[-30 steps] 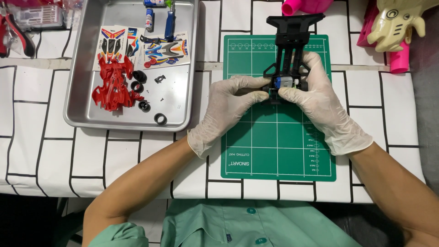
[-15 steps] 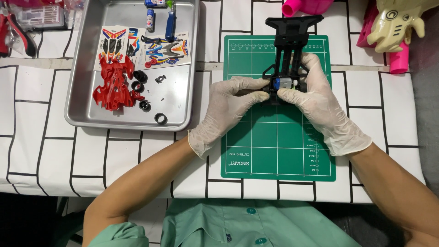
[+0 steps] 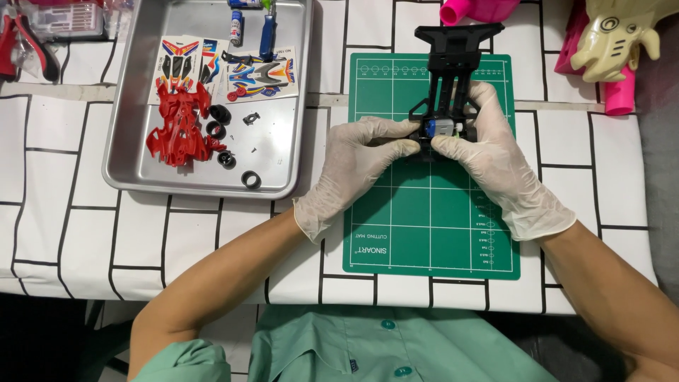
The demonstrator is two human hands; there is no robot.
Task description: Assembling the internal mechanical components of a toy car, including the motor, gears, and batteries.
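Fingers of left hand (image 3: 361, 159) and right hand (image 3: 495, 166) pinch black toy-car chassis (image 3: 449, 78) over green cutting mat (image 3: 431, 226), wrists angled inward.

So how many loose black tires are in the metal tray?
4 that I can make out: two tires beside the red car body, one tire below them, and one tire near the metal tray's front edge. The body may hide more.

left hand (image 3: 357, 166): white glove | right hand (image 3: 498, 170): white glove | short-sleeved green buttoned shirt (image 3: 368, 350)
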